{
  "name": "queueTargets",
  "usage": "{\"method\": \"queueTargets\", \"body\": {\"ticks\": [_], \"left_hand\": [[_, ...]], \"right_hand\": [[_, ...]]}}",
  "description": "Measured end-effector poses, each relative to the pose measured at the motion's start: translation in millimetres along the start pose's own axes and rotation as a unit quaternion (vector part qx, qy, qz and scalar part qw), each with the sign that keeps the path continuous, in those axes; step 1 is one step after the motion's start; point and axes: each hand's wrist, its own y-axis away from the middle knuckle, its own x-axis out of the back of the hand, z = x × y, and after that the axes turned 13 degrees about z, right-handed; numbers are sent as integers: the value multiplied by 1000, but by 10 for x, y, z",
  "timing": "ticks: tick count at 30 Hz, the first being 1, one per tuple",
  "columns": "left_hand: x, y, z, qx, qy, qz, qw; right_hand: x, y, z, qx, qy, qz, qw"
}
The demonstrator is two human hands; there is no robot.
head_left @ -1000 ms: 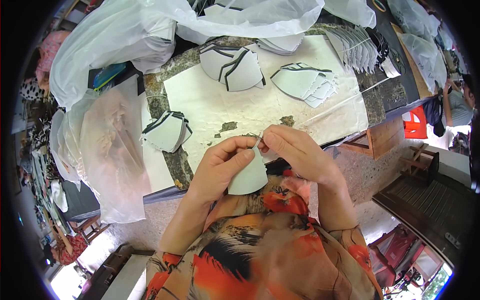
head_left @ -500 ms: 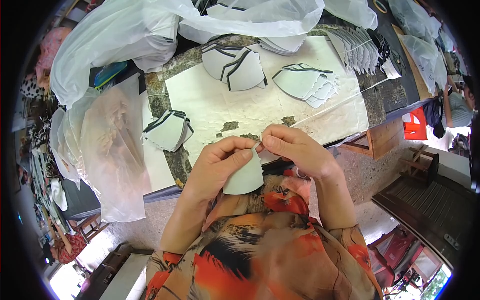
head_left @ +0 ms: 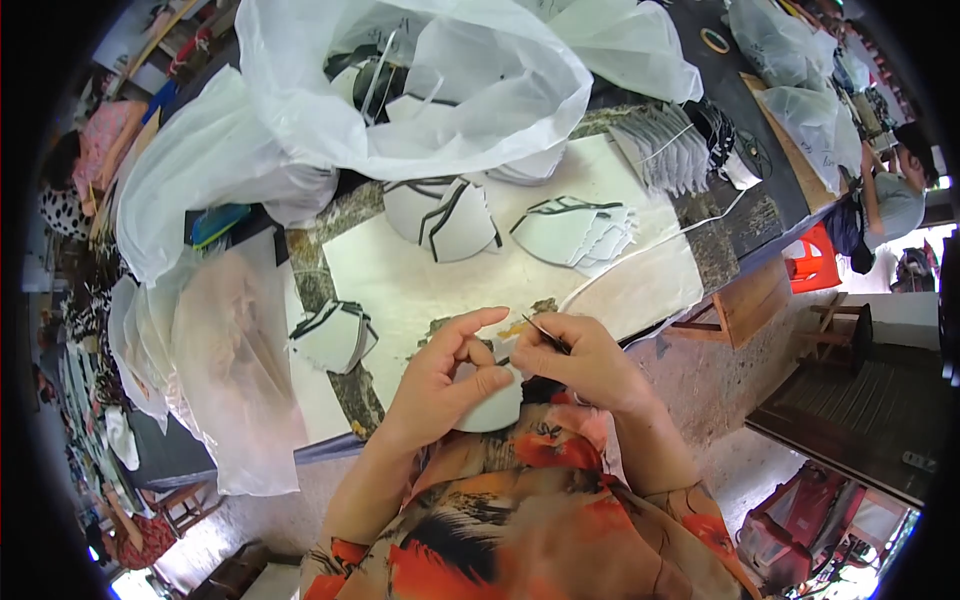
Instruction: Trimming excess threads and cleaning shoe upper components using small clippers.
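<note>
Close to my body, my left hand (head_left: 445, 378) has its thumb over a white curved fabric panel (head_left: 490, 413), its index finger stretched out above. Facing it, my right hand (head_left: 592, 368) grips a thin dark pointed tool (head_left: 545, 334) whose tip points toward the left hand; its exact kind is unclear. The fingertips of both hands nearly meet at the panel's upper edge, hiding it in part. A narrow white strip (head_left: 640, 260) runs from near the right hand to the far right. Similar panels with black edging lie in stacks (head_left: 465, 225) beyond my hands.
A pale worn sheet (head_left: 360, 260) covers the table. More panels sit in a left stack (head_left: 335, 338), a right stack (head_left: 570, 235) and a tied bundle (head_left: 660, 150). Plastic bags (head_left: 300, 110) crowd the back and left. Other people (head_left: 890, 200) are farther off, and a red stool (head_left: 812, 258) stands at right.
The dark tool now shows in my right hand, and the hands have parted slightly. My left index finger has stretched out. The view has shifted, showing more of the table's far side.
</note>
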Motion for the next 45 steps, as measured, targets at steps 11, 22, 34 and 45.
{"method": "queueTargets", "body": {"ticks": [11, 22, 34, 45], "left_hand": [[140, -643, 128, -130, -221, 201, 945], [150, -1003, -116, -254, -453, 269, 811], [166, -1023, -125, -243, -423, 269, 831], [211, -831, -135, -207, -409, 256, 851]], "right_hand": [[545, -292, -105, 46, -80, 273, 958], [696, 35, -81, 78, -27, 331, 940], [-143, 235, -93, 111, 66, -8, 992], [-281, 162, -105, -25, -15, -32, 999]]}}
